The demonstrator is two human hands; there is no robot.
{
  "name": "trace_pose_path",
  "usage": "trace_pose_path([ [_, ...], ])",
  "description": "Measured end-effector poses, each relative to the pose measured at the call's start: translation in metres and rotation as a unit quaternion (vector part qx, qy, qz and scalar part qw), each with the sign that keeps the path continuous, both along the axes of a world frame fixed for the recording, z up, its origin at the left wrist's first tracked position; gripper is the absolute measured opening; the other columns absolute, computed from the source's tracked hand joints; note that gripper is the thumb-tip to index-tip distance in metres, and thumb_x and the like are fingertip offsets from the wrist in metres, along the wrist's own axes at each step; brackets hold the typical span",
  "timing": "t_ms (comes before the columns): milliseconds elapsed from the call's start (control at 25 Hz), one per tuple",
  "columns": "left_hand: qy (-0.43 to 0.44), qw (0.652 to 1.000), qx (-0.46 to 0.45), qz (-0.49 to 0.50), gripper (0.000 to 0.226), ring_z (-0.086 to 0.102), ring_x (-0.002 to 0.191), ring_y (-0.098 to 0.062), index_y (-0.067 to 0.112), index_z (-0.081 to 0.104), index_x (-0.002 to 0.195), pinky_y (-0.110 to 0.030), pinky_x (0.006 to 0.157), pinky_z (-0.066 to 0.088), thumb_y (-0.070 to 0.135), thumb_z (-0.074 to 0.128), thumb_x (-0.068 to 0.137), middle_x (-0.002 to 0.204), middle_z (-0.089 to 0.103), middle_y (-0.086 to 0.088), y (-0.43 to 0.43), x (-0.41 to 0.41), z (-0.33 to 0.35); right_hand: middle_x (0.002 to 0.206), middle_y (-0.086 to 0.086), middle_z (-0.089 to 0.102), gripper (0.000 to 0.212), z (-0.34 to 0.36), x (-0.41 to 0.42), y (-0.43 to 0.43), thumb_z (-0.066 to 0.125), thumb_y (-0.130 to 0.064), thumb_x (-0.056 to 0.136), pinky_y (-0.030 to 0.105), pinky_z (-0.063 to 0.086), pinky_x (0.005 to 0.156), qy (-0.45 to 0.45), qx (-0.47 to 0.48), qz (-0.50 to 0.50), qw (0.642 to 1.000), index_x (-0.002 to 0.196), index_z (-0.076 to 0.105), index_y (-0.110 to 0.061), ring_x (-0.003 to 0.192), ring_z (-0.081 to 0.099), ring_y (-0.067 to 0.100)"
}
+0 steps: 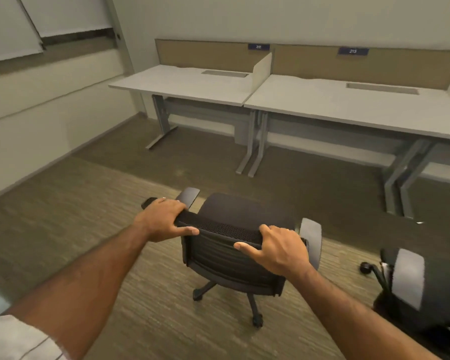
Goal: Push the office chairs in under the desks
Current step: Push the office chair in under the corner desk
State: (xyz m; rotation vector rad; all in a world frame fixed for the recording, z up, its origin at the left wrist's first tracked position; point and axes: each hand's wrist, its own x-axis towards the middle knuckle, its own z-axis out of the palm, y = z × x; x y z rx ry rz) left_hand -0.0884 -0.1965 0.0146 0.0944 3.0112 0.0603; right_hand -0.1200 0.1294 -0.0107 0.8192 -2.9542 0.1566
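Note:
A black office chair (pixel 231 258) with grey armrests stands on the carpet in front of me, its back toward me. My left hand (pixel 164 219) grips the left end of the backrest's top edge. My right hand (pixel 278 248) grips the right end. Ahead, two white desks stand side by side against the wall: the left desk (pixel 182 84) labelled 212 and the right desk (pixel 348 107) labelled 213. The chair is well short of both desks, roughly in line with the gap between them. A second black chair (pixel 411 287) shows partly at the right edge.
A low white divider (pixel 262 70) separates the two desktops, with tan panels behind. Grey metal desk legs (pixel 252 149) meet where the desks join. A wall with window blinds (pixel 37 29) runs along the left. Carpet (pixel 115 203) lies open between the chair and the desks.

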Motion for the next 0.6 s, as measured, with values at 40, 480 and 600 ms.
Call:
trace_pose_path([
  [40,0.016,1.000,0.007,-0.006,0.109,0.061,0.099,-0.018,0.025,0.063,0.114,-0.040,0.096,0.045,0.108,0.019,0.060,0.104,0.065,0.006,-0.004,-0.002,-0.005,0.069,-0.003,0.051,0.093,0.002,0.002,-0.001,0.005,-0.102,0.071,0.038,0.039,0.060,0.005,0.004,-0.006,1.000,0.075,0.048,-0.020,0.060,0.051,0.022],
  [480,0.130,0.990,0.034,0.038,0.088,0.051,0.067,-0.017,0.029,0.040,0.069,-0.034,0.060,0.040,0.113,0.022,0.051,0.068,0.046,0.010,0.000,-0.027,-0.016,0.073,-0.011,0.053,0.084,0.016,-0.068,-0.001,0.008,-0.102,0.071,0.030,0.042,0.059,0.031,0.043,0.045,0.998,0.076,0.049,-0.029,0.064,0.052,0.008],
  [600,0.141,0.987,0.032,0.075,0.089,0.054,0.066,-0.018,0.027,0.044,0.067,-0.035,0.059,0.046,0.113,0.026,0.050,0.067,0.051,0.008,0.001,-0.044,-0.021,0.072,-0.013,0.051,0.081,0.013,-0.100,-0.006,0.010,-0.104,0.069,0.028,0.038,0.059,0.034,0.049,0.063,0.996,0.074,0.045,-0.031,0.063,0.048,0.005],
])
